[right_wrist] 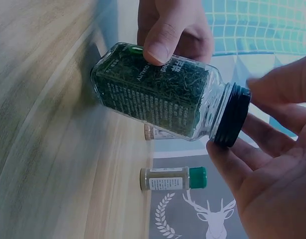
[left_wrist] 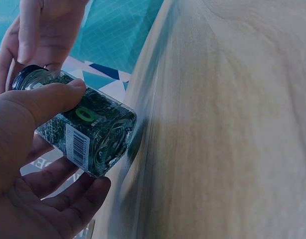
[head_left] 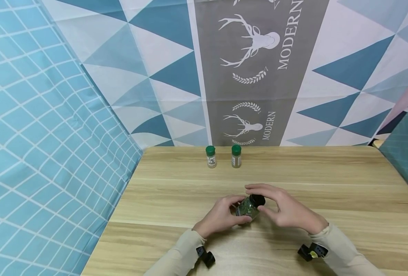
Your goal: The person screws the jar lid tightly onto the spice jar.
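Observation:
A clear glass jar [head_left: 247, 209] of dried green herb flakes is tilted over the wooden table, its black lid [right_wrist: 232, 117] toward the right. My left hand [head_left: 221, 216] grips the jar body, the thumb lying across its label side and the fingers underneath. A barcode sticker [left_wrist: 78, 145] shows near the jar's base. My right hand [head_left: 283, 207] is at the lid, with thumb and fingers on opposite sides of its rim. In the left wrist view the right hand partly shows behind the lid.
Two small green-capped spice bottles, a left one [head_left: 211, 157] and a right one [head_left: 236, 156], stand near the table's back edge. Patterned cloth [head_left: 176, 76] hangs behind the wooden table [head_left: 328, 168], and a blue checked cloth [head_left: 52, 153] hangs along the left.

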Available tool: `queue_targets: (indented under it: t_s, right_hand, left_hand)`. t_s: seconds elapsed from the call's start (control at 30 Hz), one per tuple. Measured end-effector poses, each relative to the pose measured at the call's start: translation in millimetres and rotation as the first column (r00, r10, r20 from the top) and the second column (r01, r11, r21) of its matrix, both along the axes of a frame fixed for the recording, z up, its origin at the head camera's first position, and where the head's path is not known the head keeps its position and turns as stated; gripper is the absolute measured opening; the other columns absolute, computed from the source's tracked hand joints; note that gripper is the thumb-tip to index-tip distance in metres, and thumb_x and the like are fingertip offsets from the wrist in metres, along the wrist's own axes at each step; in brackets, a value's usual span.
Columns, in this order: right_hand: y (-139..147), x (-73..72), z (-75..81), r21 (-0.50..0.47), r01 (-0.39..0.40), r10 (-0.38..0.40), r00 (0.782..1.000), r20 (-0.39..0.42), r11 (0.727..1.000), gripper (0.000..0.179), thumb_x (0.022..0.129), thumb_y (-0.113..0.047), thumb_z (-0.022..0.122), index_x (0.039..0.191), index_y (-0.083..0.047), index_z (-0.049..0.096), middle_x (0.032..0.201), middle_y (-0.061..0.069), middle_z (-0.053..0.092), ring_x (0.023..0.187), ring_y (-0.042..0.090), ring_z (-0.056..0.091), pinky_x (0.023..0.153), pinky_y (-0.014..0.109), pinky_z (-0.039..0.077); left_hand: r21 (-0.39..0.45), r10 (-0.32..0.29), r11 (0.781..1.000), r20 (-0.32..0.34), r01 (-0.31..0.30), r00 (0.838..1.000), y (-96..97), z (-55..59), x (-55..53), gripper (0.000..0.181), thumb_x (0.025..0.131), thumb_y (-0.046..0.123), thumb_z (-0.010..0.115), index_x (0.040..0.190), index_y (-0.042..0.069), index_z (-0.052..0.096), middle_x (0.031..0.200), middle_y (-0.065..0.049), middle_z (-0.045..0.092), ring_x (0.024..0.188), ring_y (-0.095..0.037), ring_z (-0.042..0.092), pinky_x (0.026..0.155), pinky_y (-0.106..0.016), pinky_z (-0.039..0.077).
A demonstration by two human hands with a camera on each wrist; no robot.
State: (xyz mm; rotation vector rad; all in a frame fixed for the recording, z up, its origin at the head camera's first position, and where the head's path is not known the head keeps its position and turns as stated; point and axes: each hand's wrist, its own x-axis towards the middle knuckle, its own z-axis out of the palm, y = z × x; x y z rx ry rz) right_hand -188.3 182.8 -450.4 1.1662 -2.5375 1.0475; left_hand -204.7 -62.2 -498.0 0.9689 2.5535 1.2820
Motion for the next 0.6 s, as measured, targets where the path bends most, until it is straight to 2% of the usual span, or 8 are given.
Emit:
queue_targets:
  t_s: [0.1,0.2,0.43,0.6]
  right_hand:
    - [0.9,-0.3,0.0,0.0,-0.009,0.009,1.0,-0.003,1.0,0.057,0.087,0.006,0.071,0.137,-0.021,0.065,0.144,0.001,0.063,0.134,0.024,0.058,0.113,0.039,0.049]
    - [1.3,-0.3,0.5,0.008,-0.003,0.003,1.0,0.008,1.0,0.055,0.086,0.009,0.069,0.134,-0.019,0.068,0.141,-0.001,0.064,0.132,0.023,0.06,0.109,0.044,0.052]
    - [2.3,0.0,2.7,0.019,0.015,-0.015,1.0,0.028,1.0,0.047,0.09,0.005,0.071,0.132,-0.016,0.069,0.138,-0.004,0.065,0.129,0.022,0.062,0.106,0.048,0.054]
    - [2.8,0.3,3.9,0.028,0.03,-0.03,0.999,0.013,0.999,0.042,0.092,-0.001,0.073,0.131,-0.016,0.07,0.136,-0.005,0.066,0.127,0.021,0.063,0.104,0.047,0.055]
  left_hand:
    - [0.003,0.0,1.0,0.008,0.0,1.0,-0.2,0.2,0.1,0.051,0.088,0.036,0.084,0.134,0.02,0.067,0.116,0.006,0.072,0.094,0.0,0.062,0.082,-0.021,0.058]
    - [0.004,0.003,1.0,0.014,-0.003,1.0,-0.5,0.0,0.1,0.052,0.088,0.037,0.084,0.135,0.021,0.067,0.119,0.006,0.072,0.096,0.001,0.062,0.083,-0.021,0.058]
    - [0.005,0.003,1.0,0.019,-0.003,1.0,0.1,-0.5,-0.3,0.053,0.088,0.036,0.084,0.135,0.021,0.067,0.121,0.006,0.071,0.097,0.002,0.061,0.083,-0.02,0.057]
    - [0.009,-0.005,1.0,0.015,0.005,1.0,0.5,-0.5,-0.2,0.052,0.088,0.036,0.084,0.134,0.02,0.067,0.12,0.006,0.071,0.096,0.001,0.062,0.082,-0.019,0.057]
